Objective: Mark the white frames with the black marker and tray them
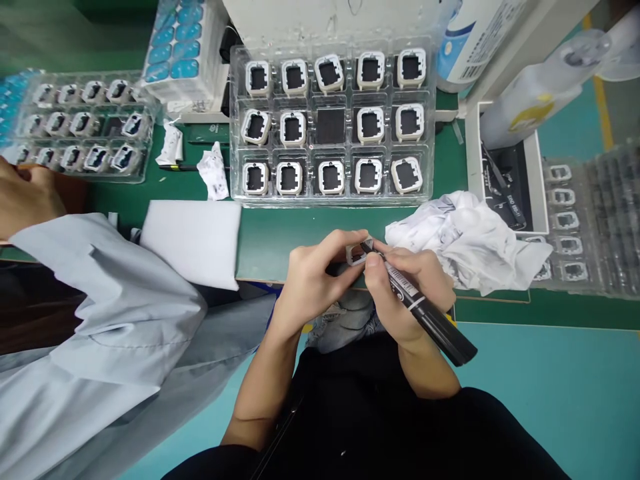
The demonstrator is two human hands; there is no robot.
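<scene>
**Marking one white frame, tray nearly full**

Left hand (313,277) is pinched on a small white square frame (356,254), held just off the near edge of the green worktop (280,237), dead centre of view. Right hand (407,290) is wrapped round a black marker pen (425,313), tip touching the frame's top edge.

Pen long axis runs 10 to 4 o'clock: tip at 10, cap end sticking out past the wrist at 4. Frame sits roughly flat, opening facing up; finer orientation is hidden by the fingers.

Progress, my read: the clear tray (331,120) at 12 o'clock holds fourteen frames with one empty pocket mid-row, probably this part's slot. Can't tell which frames are already marked.

Crumpled white cloth (465,243) at 2 o'clock, just beside the right hand. Second tray (83,127) at 10 o'clock. A co-worker's grey sleeve (100,320) is at 8 o'clock.
</scene>
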